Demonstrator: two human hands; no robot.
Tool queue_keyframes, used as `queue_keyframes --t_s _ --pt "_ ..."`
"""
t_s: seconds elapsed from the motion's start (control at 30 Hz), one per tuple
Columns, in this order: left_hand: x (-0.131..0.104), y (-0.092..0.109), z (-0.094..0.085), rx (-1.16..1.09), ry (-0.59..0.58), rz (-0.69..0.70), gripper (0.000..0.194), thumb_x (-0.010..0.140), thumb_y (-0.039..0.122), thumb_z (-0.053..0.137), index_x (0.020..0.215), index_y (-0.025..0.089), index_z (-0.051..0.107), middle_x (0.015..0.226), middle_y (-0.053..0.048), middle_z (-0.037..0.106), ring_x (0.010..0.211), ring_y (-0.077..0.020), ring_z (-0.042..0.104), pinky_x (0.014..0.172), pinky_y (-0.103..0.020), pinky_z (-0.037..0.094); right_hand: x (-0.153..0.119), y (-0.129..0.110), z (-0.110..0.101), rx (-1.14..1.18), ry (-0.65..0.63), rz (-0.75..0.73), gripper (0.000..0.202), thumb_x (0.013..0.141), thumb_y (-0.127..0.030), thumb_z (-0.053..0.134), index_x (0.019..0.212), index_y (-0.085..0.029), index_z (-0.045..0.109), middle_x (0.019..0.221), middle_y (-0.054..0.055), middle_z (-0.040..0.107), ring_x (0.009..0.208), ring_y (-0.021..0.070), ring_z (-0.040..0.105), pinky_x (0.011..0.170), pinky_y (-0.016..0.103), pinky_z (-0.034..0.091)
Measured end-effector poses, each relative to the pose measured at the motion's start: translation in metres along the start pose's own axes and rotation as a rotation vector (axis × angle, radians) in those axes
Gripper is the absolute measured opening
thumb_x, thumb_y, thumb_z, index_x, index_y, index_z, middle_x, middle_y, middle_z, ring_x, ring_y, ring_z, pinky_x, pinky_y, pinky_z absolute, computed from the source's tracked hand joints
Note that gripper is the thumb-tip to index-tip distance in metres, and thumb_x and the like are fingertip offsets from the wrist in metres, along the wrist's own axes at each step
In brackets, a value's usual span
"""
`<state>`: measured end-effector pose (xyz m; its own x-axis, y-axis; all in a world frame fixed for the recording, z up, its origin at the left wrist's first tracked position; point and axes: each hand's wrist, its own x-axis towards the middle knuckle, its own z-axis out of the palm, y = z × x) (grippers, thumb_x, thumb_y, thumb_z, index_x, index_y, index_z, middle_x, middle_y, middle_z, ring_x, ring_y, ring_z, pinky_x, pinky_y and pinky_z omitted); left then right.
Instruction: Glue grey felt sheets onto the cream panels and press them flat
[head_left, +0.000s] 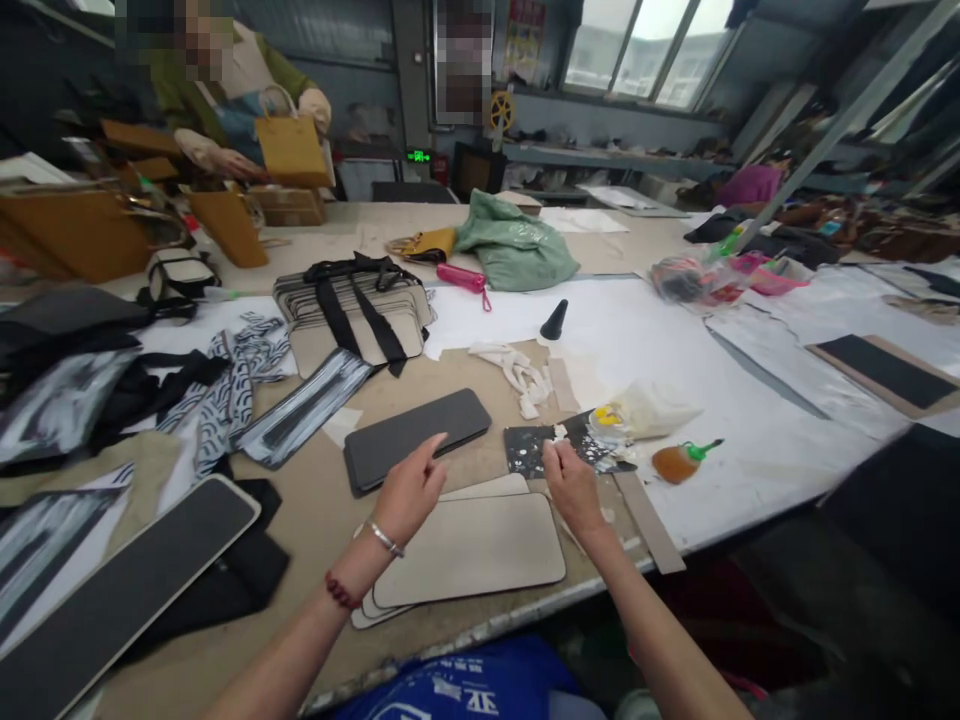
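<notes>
My left hand is over the near edge of a dark grey rounded panel stack, fingers bent, with what it grips, if anything, hidden. Just below lie several beige rounded panels. To the right, my right hand is closed in a pinch around a small whitish scrap, above a black board spotted with white. A clear bag with something yellow rests on that board's right end. Beside it lies an amber bottle with a green cap.
Bundled beige panels with black straps, a black cone, a white cloth and a green bag lie farther back. A long dark panel is at left. Another person handles a tan bag.
</notes>
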<state>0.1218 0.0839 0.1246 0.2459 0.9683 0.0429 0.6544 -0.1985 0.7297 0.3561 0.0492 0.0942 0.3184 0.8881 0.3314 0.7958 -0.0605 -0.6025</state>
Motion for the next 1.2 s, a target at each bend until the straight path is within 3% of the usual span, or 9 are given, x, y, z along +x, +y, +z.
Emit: queue_keyframes --t_s 0.13,0.23,0.37,0.57,0.77,0.87,1.0,1.2 --pt "-0.06 -0.083 0.013 0.033 0.211 -0.35 0.054 0.071 0.039 0.042 0.112 0.005 0.052 0.09 -0.013 0.058 0.076 -0.0202 0.057 0.076 -0.035 0.047 -0.044 0.058 0.003 -0.266 -0.286 0.121 0.027 0.088 -0.035 0.03 0.078 -0.019 0.049 0.073 0.006 0.059 0.068 0.0176 0.054 0.06 0.026 0.032" --pt "-0.093 -0.111 0.027 0.021 0.204 -0.521 0.058 0.067 0.04 0.043 0.11 0.002 0.052 0.098 -0.018 0.056 0.083 -0.0234 0.059 0.082 -0.038 0.046 -0.062 0.07 0.008 -0.399 -0.508 0.21 0.025 0.088 -0.031 0.032 0.089 -0.017 0.053 0.086 0.009 0.062 0.081 0.0205 0.058 0.065 0.028 0.035" --pt "-0.102 -0.115 0.041 0.061 0.205 -0.576 0.053 0.067 0.041 0.041 0.106 0.006 0.055 0.093 -0.015 0.057 0.088 -0.0242 0.057 0.087 -0.037 0.044 -0.059 0.054 0.017 -0.505 -0.655 0.28 0.027 0.088 -0.034 0.034 0.095 -0.017 0.054 0.09 0.011 0.063 0.082 0.0224 0.059 0.065 0.03 0.036" --pt "-0.099 -0.117 0.05 0.04 0.232 -0.591 0.055 0.066 0.045 0.042 0.106 0.009 0.055 0.088 -0.012 0.056 0.084 -0.0248 0.056 0.087 -0.039 0.044 -0.042 0.036 0.029 -0.504 -0.601 0.225 0.024 0.087 -0.033 0.038 0.094 -0.017 0.054 0.096 0.01 0.06 0.09 0.0226 0.056 0.069 0.029 0.037" --pt "-0.098 -0.118 0.052 -0.092 0.356 -0.719 0.074 0.06 0.055 0.043 0.114 0.005 0.048 0.101 -0.018 0.056 0.088 -0.0267 0.059 0.087 -0.04 0.044 -0.037 0.041 0.04 -0.342 -0.566 0.196 0.026 0.085 -0.031 0.04 0.101 -0.016 0.053 0.097 0.01 0.06 0.092 0.0216 0.056 0.074 0.028 0.037" --pt "-0.094 -0.119 0.047 -0.149 0.355 -0.795 0.079 0.056 0.06 0.043 0.11 0.002 0.049 0.097 -0.019 0.058 0.086 -0.0273 0.06 0.083 -0.038 0.047 -0.039 0.046 0.045 -0.331 -0.562 0.16 0.024 0.085 -0.032 0.038 0.089 -0.016 0.055 0.089 0.009 0.061 0.088 0.0216 0.057 0.075 0.028 0.038" --pt "-0.089 -0.124 0.035 -0.19 0.307 -0.838 0.071 0.051 0.061 0.044 0.096 0.007 0.055 0.081 -0.014 0.063 0.08 -0.0295 0.061 0.075 -0.039 0.049 -0.04 0.043 0.048 -0.363 -0.569 0.147 0.021 0.085 -0.032 0.038 0.078 -0.018 0.052 0.082 0.008 0.061 0.081 0.0217 0.058 0.069 0.028 0.039" --pt "-0.083 -0.144 0.035 -0.222 0.38 -0.814 0.046 0.055 0.055 0.044 0.074 0.015 0.055 0.067 -0.011 0.064 0.072 -0.0306 0.062 0.069 -0.04 0.049 -0.056 0.055 0.06 -0.203 -0.57 0.24 0.019 0.084 -0.031 0.036 0.075 -0.02 0.048 0.076 0.007 0.063 0.076 0.0206 0.061 0.069 0.028 0.042"
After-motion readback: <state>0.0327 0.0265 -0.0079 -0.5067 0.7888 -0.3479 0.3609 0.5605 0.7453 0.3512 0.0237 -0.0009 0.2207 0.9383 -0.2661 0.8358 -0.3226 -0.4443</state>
